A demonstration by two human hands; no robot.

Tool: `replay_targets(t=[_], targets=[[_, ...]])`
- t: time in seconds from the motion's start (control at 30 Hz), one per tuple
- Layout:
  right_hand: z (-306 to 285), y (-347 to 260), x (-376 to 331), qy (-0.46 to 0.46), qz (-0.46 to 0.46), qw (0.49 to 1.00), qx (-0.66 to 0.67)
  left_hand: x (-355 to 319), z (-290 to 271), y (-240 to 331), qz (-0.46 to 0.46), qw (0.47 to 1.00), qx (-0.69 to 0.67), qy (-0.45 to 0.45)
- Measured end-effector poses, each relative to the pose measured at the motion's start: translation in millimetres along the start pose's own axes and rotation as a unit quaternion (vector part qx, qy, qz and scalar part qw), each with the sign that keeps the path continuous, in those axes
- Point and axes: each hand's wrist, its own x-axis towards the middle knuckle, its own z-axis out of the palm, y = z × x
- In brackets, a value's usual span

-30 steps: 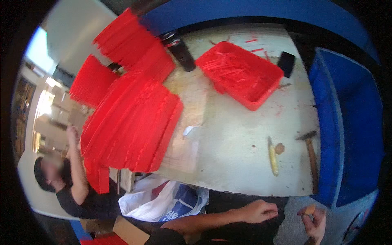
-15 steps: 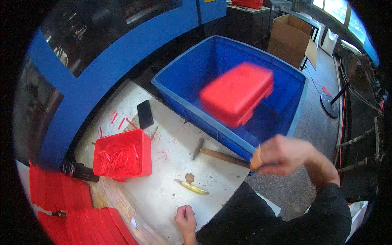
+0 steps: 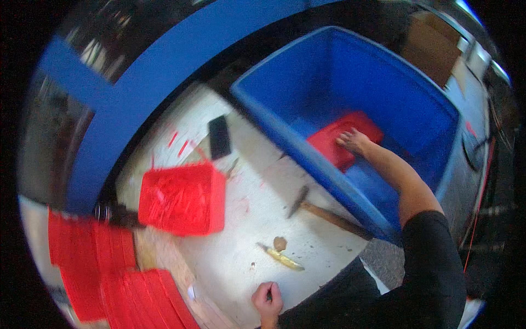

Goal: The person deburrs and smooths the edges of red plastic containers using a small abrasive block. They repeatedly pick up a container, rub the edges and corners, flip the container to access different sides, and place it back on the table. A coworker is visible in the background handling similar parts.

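Pale, scuffed worktop [image 3: 235, 247] extends around the left hand [image 3: 267, 300], which is curled into a loose fist; whether anything lies within it cannot be told. To its right and beyond stands a large, deep, rectangular blue plastic bin [image 3: 301, 74], open at the top. Inside the bin, directly below the right hand [image 3: 353, 141], is a red, box-shaped plastic case [image 3: 334, 152], its long axis running obliquely from the near left of that hand to its far right. The right hand is open, fingers extended over the case; contact cannot be confirmed. Beyond and left of the left hand, an open red rectangular plastic tub [image 3: 217, 200] contains heaped thin red strips [image 3: 175, 192].
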Motion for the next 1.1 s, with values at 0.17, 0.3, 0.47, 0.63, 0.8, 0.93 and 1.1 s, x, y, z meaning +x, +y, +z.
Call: replay_targets(t=[0.17,0.3,0.47,0.63,0.8,0.93,1.1], targets=[[61,9,38,0.040,-0.036,0.994,0.100,9,2,7,0.046,0.999,0.021,0.007],[42,27,47,0.028,-0.014,0.999,-0.003,11,3,11,0.042,0.999,0.012,0.007],[-176,65,-51,0.187,0.069,0.958,0.205,9,-1,11,0.010,0.999,-0.049,0.004],[-397,-1,-204,0.449,0.028,0.869,0.206,14,-36,36,-0.062,0.960,-0.274,-0.006],[-449,-143,-288,0.375,-0.257,0.769,0.449,0,-104,104,0.177,0.967,-0.077,0.165],[-416,-281,-248,0.139,-0.379,0.558,0.725,-31,-154,121,0.205,0.944,0.143,0.213],[-303,-367,-232,0.153,-0.380,0.611,0.677,-65,-166,80,0.148,0.933,0.284,0.166]])
